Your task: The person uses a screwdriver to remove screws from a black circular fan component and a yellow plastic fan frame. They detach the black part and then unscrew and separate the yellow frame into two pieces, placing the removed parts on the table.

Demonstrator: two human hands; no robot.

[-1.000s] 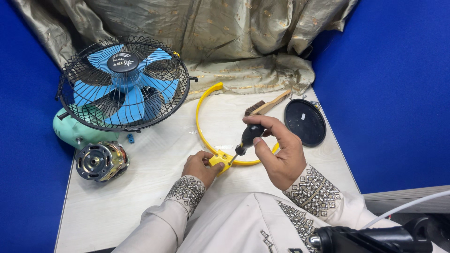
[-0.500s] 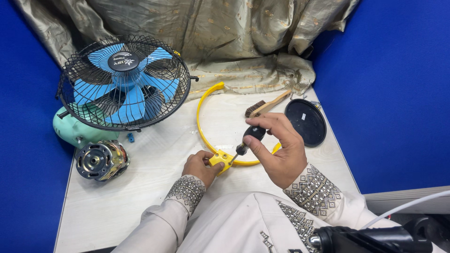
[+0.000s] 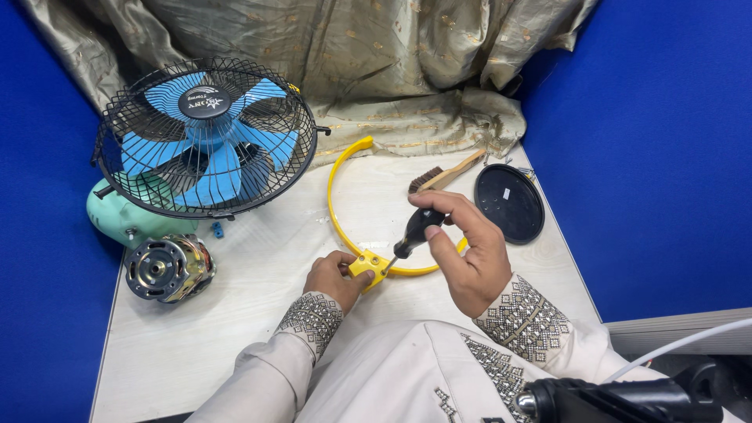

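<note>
Yellow ring | screwdriver | white table | blue walls

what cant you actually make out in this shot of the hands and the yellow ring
Head view only:
- Screwdriver tip: too small, and the yellow bracket hides where it meets.
- Right side of the yellow ring: behind the right hand.
- Left hand fingertips: tucked against the bracket.
- Brush bristles: partly behind the right hand.
- Green fan base: mostly behind the fan grille.
</note>
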